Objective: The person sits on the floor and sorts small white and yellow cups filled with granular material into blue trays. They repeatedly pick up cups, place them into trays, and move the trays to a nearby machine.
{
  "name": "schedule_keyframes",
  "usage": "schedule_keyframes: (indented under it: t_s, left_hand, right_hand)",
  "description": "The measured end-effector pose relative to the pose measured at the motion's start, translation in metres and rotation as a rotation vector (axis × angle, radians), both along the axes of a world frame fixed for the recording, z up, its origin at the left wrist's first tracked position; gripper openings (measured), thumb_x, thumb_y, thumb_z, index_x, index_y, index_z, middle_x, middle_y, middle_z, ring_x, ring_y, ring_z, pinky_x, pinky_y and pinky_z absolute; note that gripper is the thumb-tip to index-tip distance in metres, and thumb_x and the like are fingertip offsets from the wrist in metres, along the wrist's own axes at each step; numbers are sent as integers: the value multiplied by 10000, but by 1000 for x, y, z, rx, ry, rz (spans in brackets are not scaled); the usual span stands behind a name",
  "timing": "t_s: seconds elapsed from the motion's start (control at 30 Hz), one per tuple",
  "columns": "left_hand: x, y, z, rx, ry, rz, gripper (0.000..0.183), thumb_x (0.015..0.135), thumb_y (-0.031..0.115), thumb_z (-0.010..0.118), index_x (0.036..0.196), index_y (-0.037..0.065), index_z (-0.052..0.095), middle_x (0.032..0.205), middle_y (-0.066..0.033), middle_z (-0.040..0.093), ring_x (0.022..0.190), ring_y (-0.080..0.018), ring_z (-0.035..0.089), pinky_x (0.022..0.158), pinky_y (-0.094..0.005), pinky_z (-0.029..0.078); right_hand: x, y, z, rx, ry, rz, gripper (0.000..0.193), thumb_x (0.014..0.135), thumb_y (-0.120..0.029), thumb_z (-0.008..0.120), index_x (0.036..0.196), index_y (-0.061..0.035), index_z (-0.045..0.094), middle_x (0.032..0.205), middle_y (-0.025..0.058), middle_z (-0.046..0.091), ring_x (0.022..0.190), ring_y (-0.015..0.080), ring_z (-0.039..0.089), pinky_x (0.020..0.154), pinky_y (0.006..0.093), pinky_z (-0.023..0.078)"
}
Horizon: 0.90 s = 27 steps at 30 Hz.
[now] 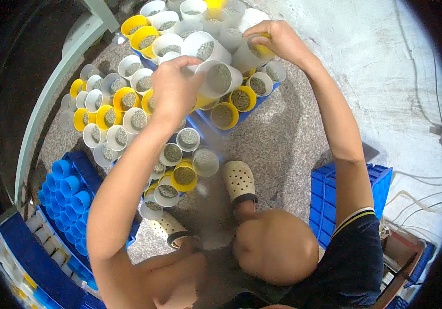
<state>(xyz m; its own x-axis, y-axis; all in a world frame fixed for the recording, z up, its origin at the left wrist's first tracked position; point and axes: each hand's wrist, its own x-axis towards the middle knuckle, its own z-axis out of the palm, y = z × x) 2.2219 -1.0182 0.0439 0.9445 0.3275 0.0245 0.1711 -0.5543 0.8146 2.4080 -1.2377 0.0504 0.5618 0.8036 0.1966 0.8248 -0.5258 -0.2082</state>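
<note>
Cups part-filled with grey-green granules stand close together on a blue crate (pixel 256 110) in front of me. Reaching in from the left, my left hand (pixel 173 88) has thumb and fingers closed at the rim of a translucent white cup (pixel 235 78), which tilts toward me. Directly behind it is a larger white cup (pixel 218 50), also tilted. My right hand (pixel 283 42) is pinched on the rim of another translucent cup (pixel 244 57) at the group's right side. That cup is slightly blurred, and a bit of yellow shows by the fingers.
More white and yellow cups (pixel 120 136) of granules crowd the left and nearer side. Blue tubes (pixel 66 195) fill a crate at lower left. A blue crate (pixel 324 198) stands right, near cables (pixel 417 206). My clog (pixel 239 177) rests on the speckled floor (pixel 280 149). A pale metal frame (pixel 38 110) curves along the left.
</note>
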Motion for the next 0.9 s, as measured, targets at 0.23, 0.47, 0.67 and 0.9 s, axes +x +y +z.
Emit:
schedule_keyframes:
  t_s: [0.23, 0.47, 0.67, 0.9]
  left_hand:
    - [30, -19, -24, 181, 48, -74, 388, 820, 211, 764, 1191, 106, 726, 925, -188, 749, 861, -279, 736, 763, -357, 557]
    - [-36, 6, 17, 307, -114, -292, 277, 863, 113, 723, 1129, 40, 696, 928, -131, 717, 741, -266, 695, 682, -374, 559]
    - [-176, 60, 30, 335, 277, -884, 250, 759, -21, 685, 995, 59, 695, 979, -80, 660, 959, -285, 631, 787, -384, 556]
    - [-243, 76, -39, 618, 45, -1045, 148, 719, 104, 646, 853, 47, 671, 872, -44, 587, 920, -222, 576, 779, -342, 504]
  right_hand:
    - [11, 3, -30, -66, 79, 40, 269, 858, -120, 721, 1125, -115, 750, 1023, 140, 742, 898, 320, 709, 841, 400, 572]
    - [-105, -2, 14, 141, -177, -114, 396, 903, -198, 671, 1297, -193, 628, 1167, 90, 678, 971, 293, 682, 774, 396, 561]
    - [-250, 8, -21, -98, 312, 464, 460, 795, -185, 672, 1254, -215, 654, 959, 46, 633, 918, 226, 628, 802, 382, 497]
    - [-295, 32, -92, 7, 125, 440, 286, 758, -160, 593, 1033, -99, 641, 912, 64, 592, 894, 251, 597, 835, 374, 462]
